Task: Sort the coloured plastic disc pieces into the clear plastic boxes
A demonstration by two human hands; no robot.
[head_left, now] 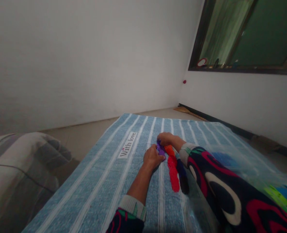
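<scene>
A short purple strip (161, 149) of soft-looking material lies between my two hands on the striped cloth; I cannot make out what it is made of. My left hand (153, 157) is closed on its near left side, thumb and fingers pinching it. At the far end, my right hand (168, 138) has its fingers curled down against the same strip, with the fingertips partly hidden. Just right of the strip lies a long red strip (174, 174) with an orange part (169, 149) at its far end. Beside it is a dark blue and black strip (183, 176), partly under my right sleeve.
A blue striped cloth (104, 181) covers the table, with a "With love" label (127, 145). Clear plastic with bright green (279, 194) and blue pieces (224, 159) lies at the right. A draped pale cloth (19, 181) stands at left; a broom (188, 111) lies beyond.
</scene>
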